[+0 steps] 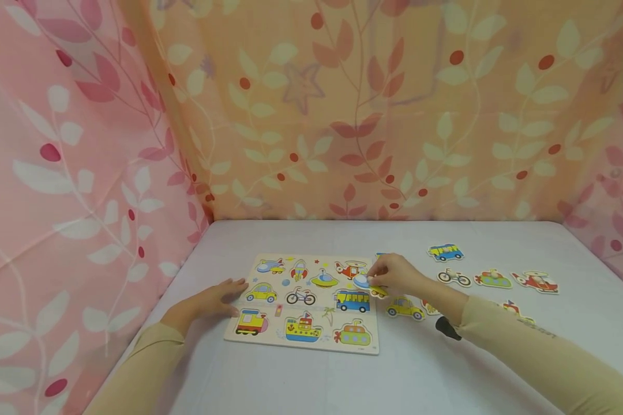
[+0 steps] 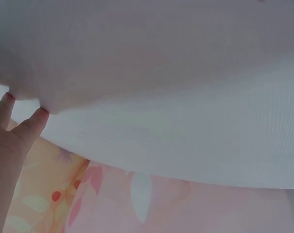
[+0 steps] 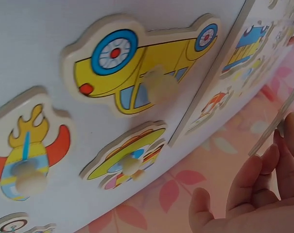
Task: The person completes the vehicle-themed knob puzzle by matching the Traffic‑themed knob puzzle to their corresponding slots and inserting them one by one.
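Note:
My right hand (image 1: 400, 274) pinches a flat wooden airplane puzzle piece (image 1: 362, 280), blue and yellow, over the right edge of the puzzle board (image 1: 301, 343). Seen edge-on in the right wrist view, the piece (image 3: 273, 124) has its back against the fingertips. At the board's left edge my left hand (image 1: 213, 301) rests with fingers extended. Pictures of vehicles fill the board, among them an airplane picture (image 1: 270, 266) at the upper left. Just right of the board lies a yellow car piece (image 1: 405, 308), with a rocket piece (image 3: 30, 150) beside it.
Several knobbed pieces lie on the white table (image 1: 291, 380) to the right: a bus (image 1: 446, 252), a bicycle (image 1: 454, 278), a submarine (image 1: 493, 279) and a helicopter (image 1: 537, 282). A saucer piece (image 3: 127, 150) overlaps another piece. Patterned curtains (image 1: 301, 115) enclose the table's back and sides.

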A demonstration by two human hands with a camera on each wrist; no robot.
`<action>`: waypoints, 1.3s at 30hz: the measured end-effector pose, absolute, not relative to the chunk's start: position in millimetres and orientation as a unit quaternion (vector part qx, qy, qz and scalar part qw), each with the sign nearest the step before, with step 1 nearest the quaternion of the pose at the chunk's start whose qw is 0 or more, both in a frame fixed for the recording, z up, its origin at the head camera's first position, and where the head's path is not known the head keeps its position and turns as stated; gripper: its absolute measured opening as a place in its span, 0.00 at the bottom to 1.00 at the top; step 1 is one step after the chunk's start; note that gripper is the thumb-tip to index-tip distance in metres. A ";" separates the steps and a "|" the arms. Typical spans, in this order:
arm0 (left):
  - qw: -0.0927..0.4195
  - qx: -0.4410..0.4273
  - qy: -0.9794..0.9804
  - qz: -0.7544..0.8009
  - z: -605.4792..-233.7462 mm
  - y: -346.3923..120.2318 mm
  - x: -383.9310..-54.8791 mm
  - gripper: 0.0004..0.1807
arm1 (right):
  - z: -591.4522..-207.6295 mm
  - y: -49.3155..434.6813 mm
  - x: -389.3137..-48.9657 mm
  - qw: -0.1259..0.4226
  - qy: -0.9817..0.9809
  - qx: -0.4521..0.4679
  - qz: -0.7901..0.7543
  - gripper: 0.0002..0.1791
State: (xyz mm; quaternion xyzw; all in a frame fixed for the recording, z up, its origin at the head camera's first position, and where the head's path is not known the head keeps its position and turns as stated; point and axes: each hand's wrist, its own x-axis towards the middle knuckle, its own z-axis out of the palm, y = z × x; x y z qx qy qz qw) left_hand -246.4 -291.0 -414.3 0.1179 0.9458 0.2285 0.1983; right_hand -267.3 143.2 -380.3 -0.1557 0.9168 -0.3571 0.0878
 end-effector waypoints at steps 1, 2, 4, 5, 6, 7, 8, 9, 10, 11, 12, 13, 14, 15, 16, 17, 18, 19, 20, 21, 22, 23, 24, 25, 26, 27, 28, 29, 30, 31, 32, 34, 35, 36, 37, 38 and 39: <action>0.199 0.119 0.946 0.226 -414.4 -291.0 -246.4 0.41 | -380.4 141.9 -267.4 0.086 0.916 -0.159 -0.359 0.05; 0.200 0.116 0.946 0.227 -414.5 -291.0 -246.5 0.41 | -380.9 140.3 -267.9 0.084 0.916 -0.161 -0.358 0.05; 0.202 0.112 0.946 0.228 -414.9 -291.0 -246.9 0.41 | -381.0 137.9 -268.9 0.076 0.916 -0.169 -0.355 0.05; 0.202 0.112 0.946 0.226 -415.3 -291.5 -247.3 0.42 | -380.9 136.3 -269.4 0.073 0.917 -0.170 -0.355 0.05; 0.202 0.111 0.946 0.228 -415.4 -291.6 -247.6 0.42 | -380.4 134.7 -269.9 0.068 0.917 -0.171 -0.354 0.05; 0.202 0.114 0.946 0.227 -415.7 -291.9 -247.9 0.42 | -379.7 133.0 -270.3 0.064 0.918 -0.171 -0.353 0.05; 0.201 0.113 0.946 0.229 -416.0 -292.2 -248.3 0.41 | -378.9 131.6 -270.7 0.059 0.919 -0.172 -0.351 0.05; 0.199 0.121 0.946 0.227 -416.2 -292.7 -249.0 0.41 | -378.0 130.2 -271.1 0.057 0.918 -0.172 -0.353 0.06; 0.198 0.122 0.946 0.228 -416.5 -292.9 -249.5 0.42 | -377.1 128.6 -271.4 0.057 0.917 -0.171 -0.355 0.06; 0.197 0.123 0.946 0.226 -417.1 -293.4 -250.0 0.42 | -376.4 127.1 -271.8 0.058 0.916 -0.169 -0.359 0.06; 0.196 0.122 0.946 0.226 -417.3 -293.3 -250.3 0.41 | -375.9 125.7 -272.2 0.059 0.915 -0.168 -0.363 0.06; 0.195 0.123 0.947 0.226 -417.5 -293.5 -250.6 0.41 | -375.6 124.4 -272.9 0.060 0.913 -0.167 -0.367 0.06; 0.195 0.122 0.947 0.226 -417.6 -293.6 -250.8 0.42 | -375.4 123.1 -273.6 0.061 0.912 -0.166 -0.371 0.06; 0.195 0.123 0.947 0.225 -417.8 -293.6 -251.0 0.42 | -375.3 121.8 -274.3 0.062 0.910 -0.164 -0.376 0.06; 0.197 0.121 0.946 0.226 -418.0 -293.5 -250.8 0.42 | -375.5 120.6 -275.2 0.064 0.909 -0.163 -0.378 0.06; 0.198 0.124 0.946 0.225 -417.9 -293.6 -250.7 0.42 | -375.6 119.1 -275.9 0.065 0.908 -0.164 -0.380 0.06; 0.200 0.122 0.945 0.226 -417.8 -293.3 -250.6 0.42 | -375.7 117.4 -276.6 0.066 0.907 -0.162 -0.382 0.06; 0.201 0.122 0.945 0.228 -417.8 -293.4 -250.5 0.42 | -376.1 115.5 -277.5 0.068 0.907 -0.158 -0.384 0.06; 0.202 0.123 0.945 0.228 -417.9 -293.3 -250.4 0.42 | -376.4 113.4 -278.3 0.071 0.907 -0.155 -0.385 0.07; 0.201 0.127 0.945 0.226 -417.8 -293.4 -250.2 0.42 | -376.4 111.2 -279.1 0.074 0.907 -0.151 -0.386 0.07; 0.201 0.127 0.944 0.227 -417.7 -293.2 -250.1 0.42 | -376.8 108.7 -280.0 0.077 0.907 -0.147 -0.387 0.07; 0.200 0.125 0.945 0.227 -418.0 -293.2 -250.0 0.41 | -377.3 106.1 -280.7 0.080 0.907 -0.142 -0.388 0.07; 0.199 0.125 0.945 0.229 -418.2 -293.2 -249.9 0.41 | -377.7 103.4 -281.5 0.083 0.907 -0.136 -0.389 0.07; 0.198 0.126 0.945 0.228 -418.1 -293.4 -250.2 0.41 | -378.1 100.7 -282.6 0.085 0.908 -0.135 -0.388 0.07; 0.198 0.127 0.945 0.228 -418.3 -293.6 -250.6 0.41 | -377.8 97.9 -283.2 0.087 0.908 -0.135 -0.388 0.06; 0.199 0.124 0.945 0.227 -418.6 -293.6 -251.0 0.42 | -377.7 95.1 -283.9 0.089 0.908 -0.134 -0.388 0.06; 0.200 0.119 0.945 0.229 -419.2 -293.5 -251.4 0.42 | -378.0 92.3 -284.6 0.091 0.907 -0.134 -0.388 0.06; 0.201 0.119 0.946 0.227 -419.6 -293.5 -251.6 0.42 | -377.9 89.5 -285.1 0.092 0.907 -0.133 -0.388 0.06; 0.201 0.120 0.946 0.224 -419.8 -293.3 -251.8 0.42 | -378.0 86.8 -286.0 0.094 0.907 -0.132 -0.389 0.05; 0.202 0.116 0.947 0.223 -420.2 -293.1 -252.1 0.42 | -378.0 84.2 -286.9 0.095 0.907 -0.130 -0.390 0.05; 0.201 0.114 0.947 0.223 -420.6 -292.9 -252.3 0.42 | -378.2 81.8 -287.8 0.095 0.906 -0.131 -0.392 0.05; 0.199 0.115 0.947 0.225 -420.7 -292.4 -252.3 0.42 | -378.5 77.4 -289.8 0.097 0.903 -0.131 -0.396 0.05; 0.199 0.113 0.947 0.225 -420.4 -292.2 -252.1 0.42 | -378.8 75.2 -290.7 0.100 0.902 -0.129 -0.400 0.05; 0.199 0.113 0.947 0.226 -420.3 -292.1 -252.2 0.42 | -379.1 73.2 -291.7 0.104 0.899 -0.129 -0.405 0.05; 0.200 0.109 0.947 0.229 -420.0 -291.8 -251.8 0.42 | -379.3 71.1 -292.4 0.106 0.897 -0.130 -0.408 0.05; 0.199 0.110 0.947 0.228 -419.5 -291.6 -251.6 0.42 | -379.5 69.2 -293.1 0.107 0.897 -0.132 -0.409 0.04; 0.199 0.109 0.947 0.228 -418.8 -291.4 -251.1 0.42 | -379.4 67.4 -293.5 0.110 0.895 -0.130 -0.411 0.04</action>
